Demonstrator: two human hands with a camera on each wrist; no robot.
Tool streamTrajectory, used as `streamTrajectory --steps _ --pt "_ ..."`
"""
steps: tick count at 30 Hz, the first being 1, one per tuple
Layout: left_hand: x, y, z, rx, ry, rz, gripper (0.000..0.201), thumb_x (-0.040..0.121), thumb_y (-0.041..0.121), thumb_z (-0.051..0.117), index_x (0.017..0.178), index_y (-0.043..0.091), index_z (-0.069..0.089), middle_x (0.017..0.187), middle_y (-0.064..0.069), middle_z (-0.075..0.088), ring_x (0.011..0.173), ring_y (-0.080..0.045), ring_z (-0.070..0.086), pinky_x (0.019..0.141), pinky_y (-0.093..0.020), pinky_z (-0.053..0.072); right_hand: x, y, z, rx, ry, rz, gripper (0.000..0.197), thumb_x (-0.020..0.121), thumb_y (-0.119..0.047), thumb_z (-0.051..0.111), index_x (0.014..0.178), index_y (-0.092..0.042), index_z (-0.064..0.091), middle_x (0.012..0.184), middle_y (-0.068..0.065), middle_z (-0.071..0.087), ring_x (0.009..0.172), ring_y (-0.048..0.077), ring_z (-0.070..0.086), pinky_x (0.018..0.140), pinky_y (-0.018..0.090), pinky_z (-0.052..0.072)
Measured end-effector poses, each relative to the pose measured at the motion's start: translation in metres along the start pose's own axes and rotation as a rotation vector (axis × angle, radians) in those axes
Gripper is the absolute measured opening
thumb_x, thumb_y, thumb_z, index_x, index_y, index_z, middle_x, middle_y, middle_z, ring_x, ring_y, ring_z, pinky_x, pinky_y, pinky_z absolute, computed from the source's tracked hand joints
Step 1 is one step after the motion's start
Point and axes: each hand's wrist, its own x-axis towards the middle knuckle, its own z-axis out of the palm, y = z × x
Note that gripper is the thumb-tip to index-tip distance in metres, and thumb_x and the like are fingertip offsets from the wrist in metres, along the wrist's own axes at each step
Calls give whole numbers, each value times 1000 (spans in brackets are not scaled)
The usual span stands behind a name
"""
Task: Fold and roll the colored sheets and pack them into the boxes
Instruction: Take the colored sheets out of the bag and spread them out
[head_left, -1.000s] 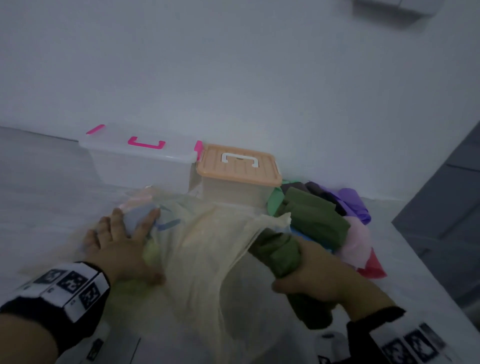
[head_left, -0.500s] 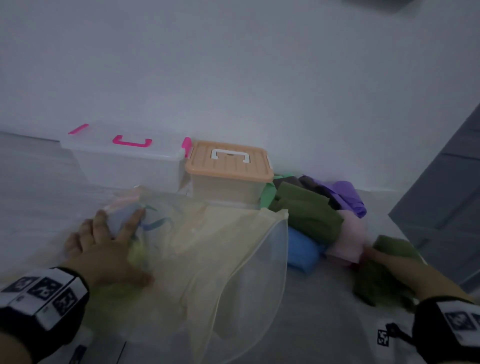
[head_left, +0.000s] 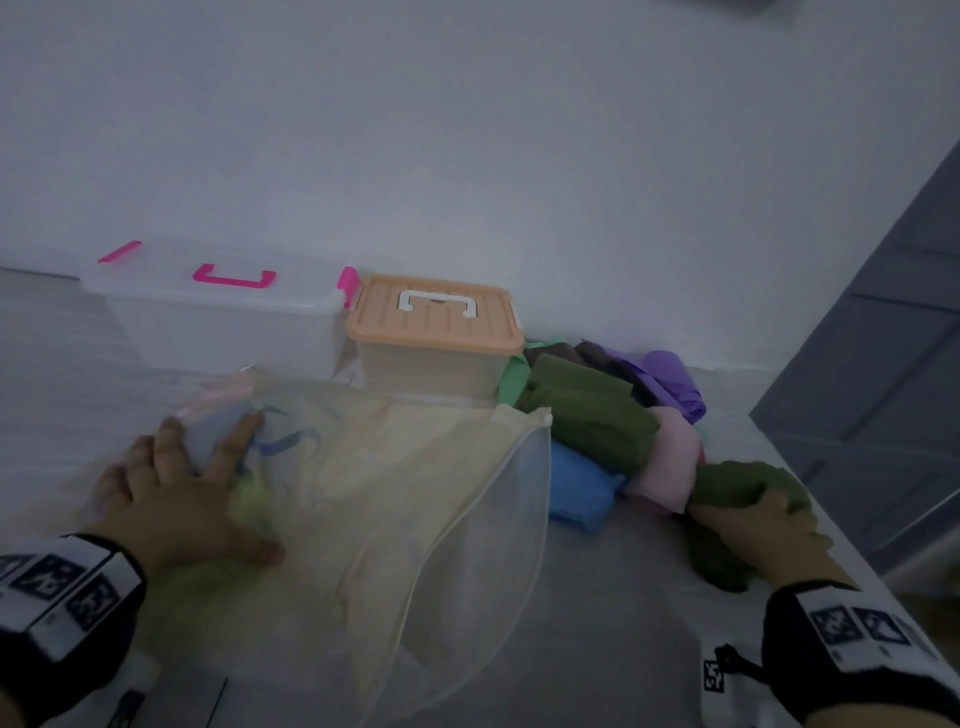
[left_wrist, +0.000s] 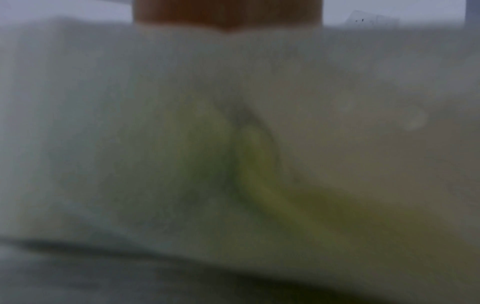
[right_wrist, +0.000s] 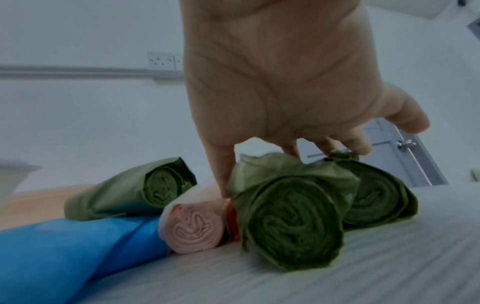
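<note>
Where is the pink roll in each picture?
Head: the pink roll lies right of centre, between the blue roll and the dark green roll under the right hand.
Left wrist: not in it; the picture is a blur.
Right wrist: low centre, end-on.
Shared landmark: the blue roll beside it.

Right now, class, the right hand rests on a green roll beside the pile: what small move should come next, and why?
Probably let go and draw the right hand back to the yellow sheet. The green roll already lies on the table against the pink roll, while the left hand alone pins the unfolded sheet.
</note>
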Motion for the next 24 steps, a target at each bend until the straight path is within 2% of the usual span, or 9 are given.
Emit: streamTrajectory --steps 5,9,12,15,18,19,21,22,24 --pt "5 -4 5 -6 18 16 136 17 92 57 103 67 -46 151 -14 -25 141 -38 -13 113 -52 5 -6 -4 -2 -36 -12 -169 90 76 -64 58 145 -12 32 148 20 29 133 41 32 109 56 28" --pt "8 -6 8 -3 22 20 137 14 93 55 105 68 -44 150 -13 -27 141 -38 -14 113 -53 3 -17 -7 -4 -70 -48 -183 90 75 -69 56 144 -15 34 148 18 31 133 38 32 110 54 27" --pt "8 -6 10 5 26 17 136 16 93 55 106 67 -45 150 -14 -28 141 -39 -14 112 -54 3 -26 -10 -5 -29 -72 -220 80 78 -60 59 141 -16 39 143 16 39 128 35 38 109 49 31" --pt "7 -6 10 5 10 25 135 18 95 52 107 67 -46 149 -14 -29 140 -39 -16 112 -54 3 -39 -19 -8 -21 -42 -329 51 84 -46 60 122 -12 58 116 15 59 104 30 53 92 37 43" --pt "8 -6 7 -47 -8 21 119 22 103 36 105 71 -43 151 -13 -27 141 -39 -14 112 -54 2 -73 -37 -12 59 52 -454 24 88 -33 61 94 -11 63 86 6 60 76 21 54 66 28 40" --pt "8 -7 6 -86 -1 16 107 28 105 27 104 73 -41 152 -13 -23 142 -38 -11 113 -53 2 -88 -46 -11 111 21 -525 17 88 -31 62 85 -14 62 79 2 61 70 17 55 59 25 40" --pt "7 -5 6 -160 17 4 84 45 100 14 107 74 -36 156 -10 -13 143 -35 -4 114 -50 3 -122 -69 -7 142 -206 -741 13 88 -30 63 78 -22 64 74 -2 64 66 13 58 56 24 45" --pt "8 -6 6 -195 38 8 80 53 95 12 115 72 -32 157 -9 -7 144 -33 0 114 -49 4 -135 -82 0 109 -337 -853 11 89 -30 62 81 -24 67 79 -2 67 71 14 61 63 26 50" --pt "9 -10 5 -271 97 1 79 69 83 17 136 60 -19 158 -7 5 143 -31 9 114 -46 8 -156 -104 19 -47 -482 -1029 14 93 -28 57 95 -19 68 100 6 69 92 19 63 83 31 49"
